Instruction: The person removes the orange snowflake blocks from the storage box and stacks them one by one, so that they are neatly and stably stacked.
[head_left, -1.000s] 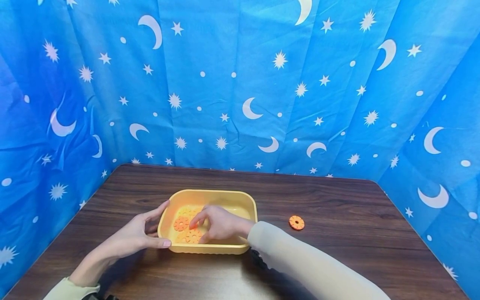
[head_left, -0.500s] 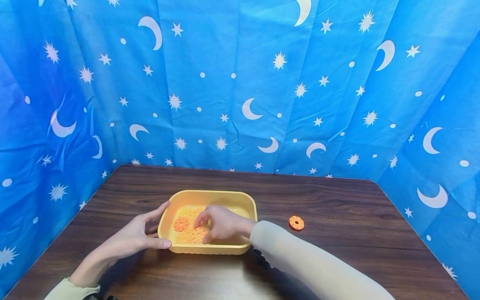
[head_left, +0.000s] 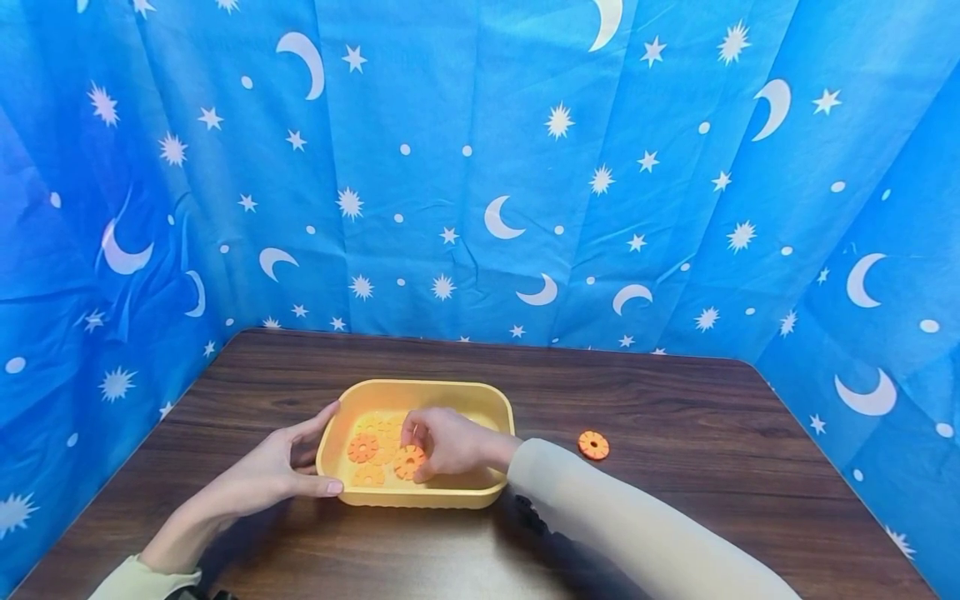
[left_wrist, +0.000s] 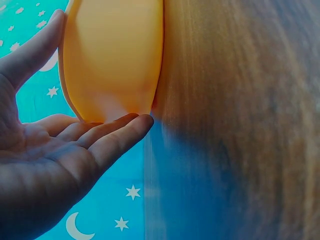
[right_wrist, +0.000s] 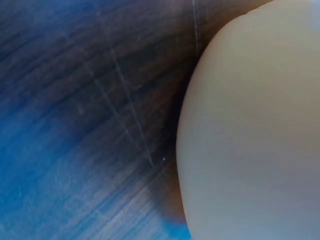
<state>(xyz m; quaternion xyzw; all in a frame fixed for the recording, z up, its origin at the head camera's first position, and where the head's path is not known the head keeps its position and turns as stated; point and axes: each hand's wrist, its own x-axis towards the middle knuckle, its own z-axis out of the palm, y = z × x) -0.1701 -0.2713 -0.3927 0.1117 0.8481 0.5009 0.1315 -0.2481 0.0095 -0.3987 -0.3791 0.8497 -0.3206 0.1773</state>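
In the head view, a yellow rounded tray (head_left: 420,498) stands on the table. My left hand (head_left: 273,471) rests against its left end, thumb at the front corner and index finger at the back. The left wrist view shows the left hand's (left_wrist: 70,145) long, nearly straight fingers touching the tray (left_wrist: 115,55). Inside the tray, my right hand (head_left: 453,446) pinches a notched orange disc (head_left: 409,462) between thumb and fingers. Another orange disc (head_left: 363,448) lies to its left, among several yellow discs (head_left: 368,475). The right wrist view does not show the right hand.
An orange notched disc (head_left: 593,445) lies on the dark wooden table (head_left: 675,417), right of the tray. Blue cloth (head_left: 450,183) with moons and stars hangs behind and at both sides. A pale, blurred rounded surface (right_wrist: 255,130) takes up much of the right wrist view.
The right hand has drawn back slightly to the right inside the tray. The orange disc at its fingertips has shifted right with it and shows more fully. The left hand stays put.
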